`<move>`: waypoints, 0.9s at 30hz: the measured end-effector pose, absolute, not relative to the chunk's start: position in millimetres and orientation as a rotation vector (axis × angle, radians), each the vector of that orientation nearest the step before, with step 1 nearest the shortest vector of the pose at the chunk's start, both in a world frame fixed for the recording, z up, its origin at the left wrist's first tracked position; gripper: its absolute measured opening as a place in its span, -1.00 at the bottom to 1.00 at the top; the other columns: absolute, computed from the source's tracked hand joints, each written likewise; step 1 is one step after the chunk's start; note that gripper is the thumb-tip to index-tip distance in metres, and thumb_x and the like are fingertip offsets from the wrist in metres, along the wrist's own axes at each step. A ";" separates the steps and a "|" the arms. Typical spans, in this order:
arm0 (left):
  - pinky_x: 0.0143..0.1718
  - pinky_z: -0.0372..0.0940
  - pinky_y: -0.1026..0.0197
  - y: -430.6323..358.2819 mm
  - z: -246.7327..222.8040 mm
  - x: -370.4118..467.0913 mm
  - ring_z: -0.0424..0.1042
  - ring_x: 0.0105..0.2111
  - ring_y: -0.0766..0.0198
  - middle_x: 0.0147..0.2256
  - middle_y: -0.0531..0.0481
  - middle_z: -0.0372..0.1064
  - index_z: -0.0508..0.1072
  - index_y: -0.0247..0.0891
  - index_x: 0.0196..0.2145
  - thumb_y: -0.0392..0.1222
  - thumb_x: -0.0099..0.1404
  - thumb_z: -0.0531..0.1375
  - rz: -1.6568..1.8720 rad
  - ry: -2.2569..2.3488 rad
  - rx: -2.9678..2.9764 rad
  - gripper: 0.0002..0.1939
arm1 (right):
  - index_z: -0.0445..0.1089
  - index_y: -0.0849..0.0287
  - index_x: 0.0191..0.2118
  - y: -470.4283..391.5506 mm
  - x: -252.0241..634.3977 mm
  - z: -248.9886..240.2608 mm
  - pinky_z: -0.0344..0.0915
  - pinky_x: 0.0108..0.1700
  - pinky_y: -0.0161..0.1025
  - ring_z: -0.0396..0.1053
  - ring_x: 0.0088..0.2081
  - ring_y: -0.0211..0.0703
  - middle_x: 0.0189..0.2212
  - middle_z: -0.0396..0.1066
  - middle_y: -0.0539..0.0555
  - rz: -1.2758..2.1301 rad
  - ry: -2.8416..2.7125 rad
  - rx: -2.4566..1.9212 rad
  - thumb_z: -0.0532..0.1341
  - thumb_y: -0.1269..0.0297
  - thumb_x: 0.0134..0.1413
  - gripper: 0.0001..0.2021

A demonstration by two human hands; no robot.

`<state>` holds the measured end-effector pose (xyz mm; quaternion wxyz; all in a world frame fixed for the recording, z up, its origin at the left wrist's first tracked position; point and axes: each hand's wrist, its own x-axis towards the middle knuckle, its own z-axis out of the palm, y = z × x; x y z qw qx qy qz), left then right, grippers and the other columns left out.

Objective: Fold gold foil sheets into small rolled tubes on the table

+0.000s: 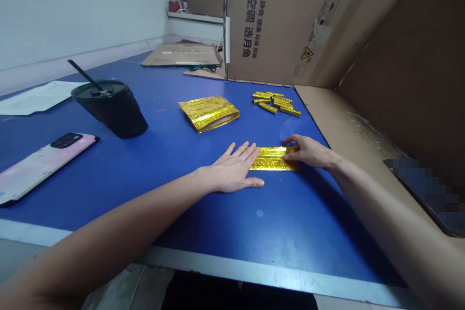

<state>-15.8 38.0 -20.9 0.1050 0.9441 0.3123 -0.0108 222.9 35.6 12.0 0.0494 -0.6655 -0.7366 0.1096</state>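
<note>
A strip of gold foil paper (273, 164) lies lengthwise on the blue table, with a crease or fold line along it. My left hand (234, 172) is flat over its left end, fingers spread and palm down, hiding that end. At the right end my right hand (307, 151) has its thumb on the foil and its curled index finger by the far edge. Beyond my left hand rests a stack of gold foil sheets (210, 112), slightly curved. Farther right is a small heap of narrow, folded gold foil pieces (279, 102).
A black cup with a straw (116, 111) stands at left, near a pink-and-white phone (47, 164) and pale paper (39, 97). Flattened cardboard (181, 54) lies at the back. A large cardboard box (279, 24) walls the far and right sides. A dark, blurred-out device (428, 193) is at right.
</note>
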 end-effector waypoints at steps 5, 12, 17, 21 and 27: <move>0.15 -0.38 -0.09 37.2 -21.9 -15.5 -0.44 0.22 0.04 0.23 -0.21 -0.43 -0.23 -0.39 0.22 0.35 0.15 -0.22 -0.021 0.926 2.766 -0.11 | 0.35 0.15 -0.47 38.7 218.5 13.0 0.14 -0.49 -0.28 0.30 -0.50 -0.17 -0.58 0.35 0.01 0.331 -2.242 -2.028 0.21 0.18 -0.24 -0.83; 0.13 -0.14 -0.06 41.4 -13.3 -13.6 -0.20 0.19 -0.03 0.21 -0.33 -0.29 -0.31 -0.41 0.21 0.18 0.10 0.07 0.481 1.197 2.583 -0.05 | 0.20 0.15 -0.44 27.7 214.1 9.9 0.18 -0.45 -0.33 0.27 -0.50 -0.26 -0.54 0.31 -0.03 0.299 -2.091 -1.835 0.07 0.29 -0.12 -0.93; -0.05 0.18 0.10 46.8 -8.3 -15.5 0.29 -0.12 0.20 -0.09 -0.12 0.27 -0.07 -0.29 0.16 -0.23 0.09 0.15 0.979 1.208 2.288 -0.28 | 0.15 0.13 -0.45 8.4 207.4 11.3 0.24 -0.24 -0.25 0.32 -0.34 -0.20 -0.41 0.35 0.03 0.193 -1.953 -1.420 0.03 0.50 -0.22 -0.86; -0.25 0.24 0.24 47.6 -6.4 -17.9 0.31 -0.37 0.34 -0.40 0.06 0.30 0.34 -0.28 -0.28 -0.44 0.05 0.06 1.049 1.092 2.306 -0.75 | 0.17 0.11 -0.35 -4.8 207.3 6.3 0.24 -0.13 -0.16 0.34 -0.20 -0.12 -0.26 0.37 0.09 0.132 -1.956 -1.368 0.05 0.49 -0.17 -0.81; -0.29 0.20 0.28 49.1 -9.8 -21.1 0.29 -0.35 0.34 -0.37 0.04 0.30 0.30 -0.28 -0.43 -0.51 0.00 -0.01 0.889 0.923 2.543 -0.78 | 0.27 0.12 -0.15 -15.1 216.2 -3.7 0.27 -0.11 -0.14 0.36 -0.18 -0.11 -0.24 0.42 0.09 0.253 -2.166 -1.409 0.05 0.39 -0.03 -0.74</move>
